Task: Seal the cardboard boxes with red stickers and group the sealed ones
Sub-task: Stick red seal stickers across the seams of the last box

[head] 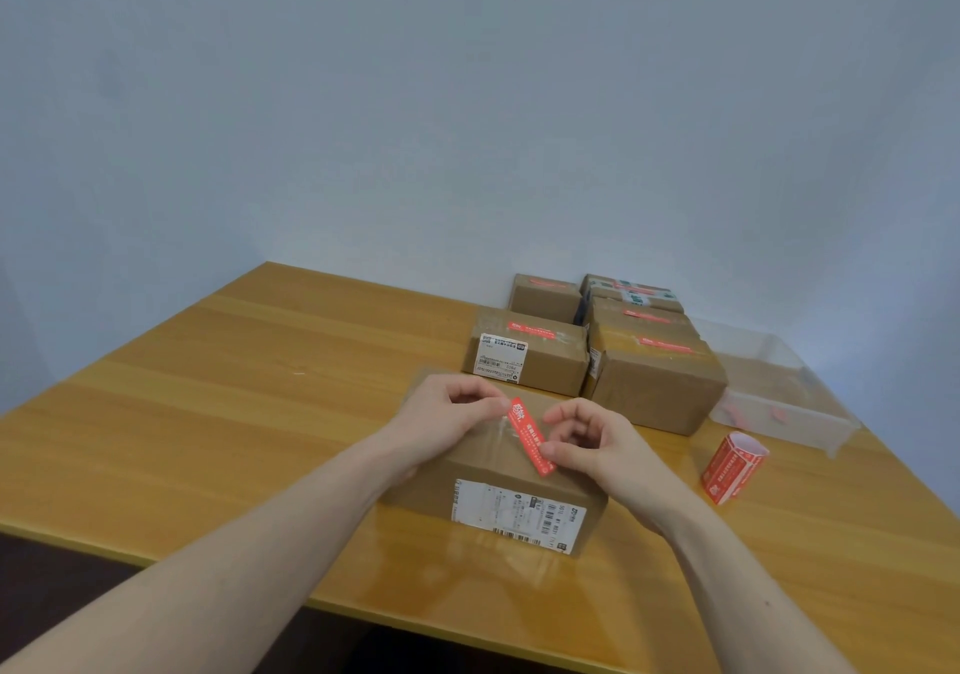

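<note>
A brown cardboard box (483, 470) with a white shipping label on its near side sits on the wooden table (234, 413) in front of me. A red sticker (530, 436) lies at a slant over its taped top. My left hand (447, 413) pinches the sticker's far end. My right hand (592, 444) pinches its near end with thumb and forefinger. Behind, at the back right, several sealed boxes (530, 356) with red stickers on top stand grouped together, the nearest of them a larger box (657, 382).
A red sticker roll (731, 467) stands on the table to the right of the box. A clear plastic bin (779, 403) with a few red scraps sits at the right edge. The wall runs close behind the table.
</note>
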